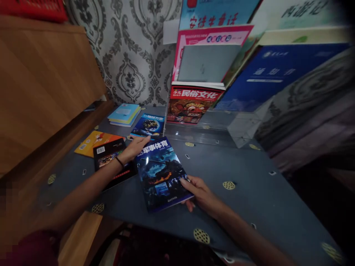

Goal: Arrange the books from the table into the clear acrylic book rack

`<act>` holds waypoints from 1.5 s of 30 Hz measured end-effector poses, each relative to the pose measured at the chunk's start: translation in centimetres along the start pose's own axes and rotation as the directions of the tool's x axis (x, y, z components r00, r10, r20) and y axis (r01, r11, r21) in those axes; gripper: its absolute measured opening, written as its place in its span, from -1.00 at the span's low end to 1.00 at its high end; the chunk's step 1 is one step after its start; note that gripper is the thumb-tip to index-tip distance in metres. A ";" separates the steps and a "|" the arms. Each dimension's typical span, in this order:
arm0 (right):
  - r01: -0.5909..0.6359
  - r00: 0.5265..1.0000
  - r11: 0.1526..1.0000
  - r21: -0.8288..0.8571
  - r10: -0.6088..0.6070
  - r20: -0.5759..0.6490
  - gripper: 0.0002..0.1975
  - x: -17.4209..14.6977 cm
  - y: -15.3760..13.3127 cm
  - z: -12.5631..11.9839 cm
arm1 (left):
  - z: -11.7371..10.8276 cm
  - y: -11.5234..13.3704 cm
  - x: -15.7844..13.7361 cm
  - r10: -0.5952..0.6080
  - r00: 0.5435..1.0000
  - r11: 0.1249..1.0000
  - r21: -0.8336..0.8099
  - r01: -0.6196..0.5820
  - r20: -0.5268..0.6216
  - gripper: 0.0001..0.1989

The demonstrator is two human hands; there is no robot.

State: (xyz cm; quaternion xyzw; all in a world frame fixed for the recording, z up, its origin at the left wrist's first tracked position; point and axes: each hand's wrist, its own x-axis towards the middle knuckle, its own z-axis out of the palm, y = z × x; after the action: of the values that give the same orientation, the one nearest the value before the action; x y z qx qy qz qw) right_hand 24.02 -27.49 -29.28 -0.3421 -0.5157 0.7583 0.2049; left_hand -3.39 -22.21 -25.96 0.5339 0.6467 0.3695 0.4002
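A dark blue book with a stormy cover picture and white Chinese lettering lies in front of me. My right hand grips its lower right corner, thumb on the cover and fingers underneath. At the upper left corner is my left hand, fingers stretched out along the edge; whether it touches the cover I cannot tell. Beneath my left wrist lies a black book, back cover up, overlapping an orange book. Just beyond my left fingertips is a blue book with an earth picture.
A clear display rack holds several upright books, among them a red one and a blue one. A small stack of books sits near the patterned wall. A wooden cabinet borders the grey table on the left.
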 end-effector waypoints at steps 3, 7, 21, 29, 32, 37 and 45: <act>0.035 0.993 0.999 -0.026 -0.038 -0.115 -0.50 -1.5 0.0 -0.4 | 2.2 -0.2 -0.2 0.249 0.968 0.884 0.415 -0.214 -0.032 -0.63; 0.004 0.980 1.000 -0.008 -0.006 -0.199 -0.49 -2.1 0.2 -0.4 | 6.0 -0.9 -3.9 0.394 0.897 0.567 0.715 -0.410 0.203 -0.49; 0.152 0.983 0.981 0.120 -0.138 -0.120 -0.59 0.1 -1.9 -1.3 | 6.5 -4.1 -12.2 0.283 0.951 0.919 0.319 -0.232 -0.122 -0.32; 0.329 0.942 0.940 0.084 -0.322 -0.090 -0.63 -0.9 -1.9 -1.2 | 6.3 -1.9 -8.9 -0.056 0.961 0.985 -0.173 0.009 -0.272 -0.35; 0.346 0.935 0.930 0.125 -0.331 -0.125 -0.60 -0.3 -2.0 -0.7 | 8.0 -1.4 -8.6 -0.213 0.922 0.949 -0.293 0.117 -0.323 -0.35; 0.318 0.926 0.866 0.387 -0.196 -0.323 -0.58 1.6 -4.5 -0.4 | 9.0 1.5 -8.0 -0.260 0.952 0.832 -0.538 0.136 -0.161 -0.46; 0.033 0.959 0.775 0.631 0.153 -0.238 -0.64 2.3 -4.4 -1.9 | 8.4 3.8 -5.3 -0.290 0.953 0.627 -0.735 0.259 0.089 -0.71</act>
State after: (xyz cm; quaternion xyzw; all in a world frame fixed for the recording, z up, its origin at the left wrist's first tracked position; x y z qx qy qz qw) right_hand 23.69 -23.06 -26.32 -0.3727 -0.1880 0.8375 0.3525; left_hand 6.31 -26.46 -25.27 0.2141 0.5228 0.5437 0.6206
